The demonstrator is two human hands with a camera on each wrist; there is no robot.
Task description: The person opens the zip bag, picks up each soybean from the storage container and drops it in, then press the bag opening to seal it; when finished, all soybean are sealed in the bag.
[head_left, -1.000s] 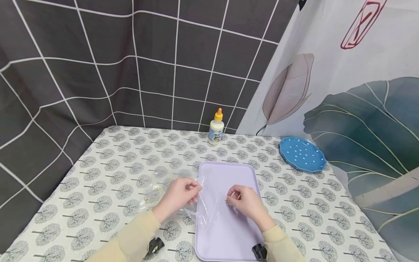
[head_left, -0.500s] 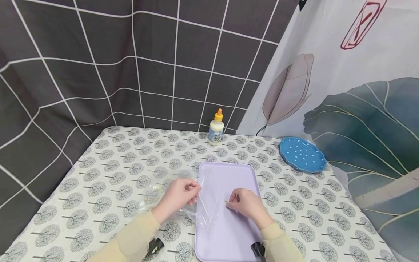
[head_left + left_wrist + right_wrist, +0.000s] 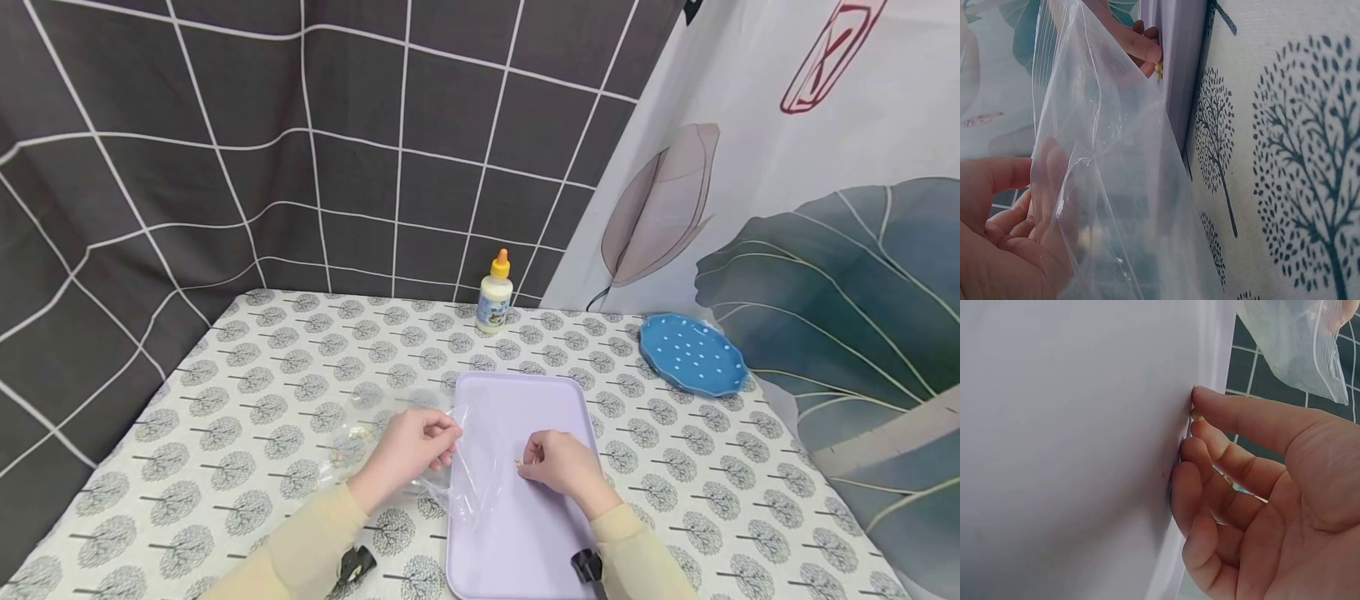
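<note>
Left hand [image 3: 408,450] grip pinched on clear bag [image 3: 472,467] at lilac tray's [image 3: 525,533] 9 o'clock edge, bag's long axis running 12–6, mouth up; right hand [image 3: 558,462] grip pinching tiny bead [image 3: 517,461] on tray, approx. centre.

I read the zip bag [image 3: 465,467] as thin clear plastic film, glossy and creased, with a ribbed seal strip along its mouth. The lilac tray [image 3: 517,533] looks like smooth matt plastic with a soft sheen. The tablecloth [image 3: 247,417] under it appears to be woven cloth, matt, printed with grey trees. The glue bottle [image 3: 494,293] seems to be slightly glossy plastic. The blue dotted plate [image 3: 693,353] could be glazed ceramic or plastic; from here I cannot tell.
</note>
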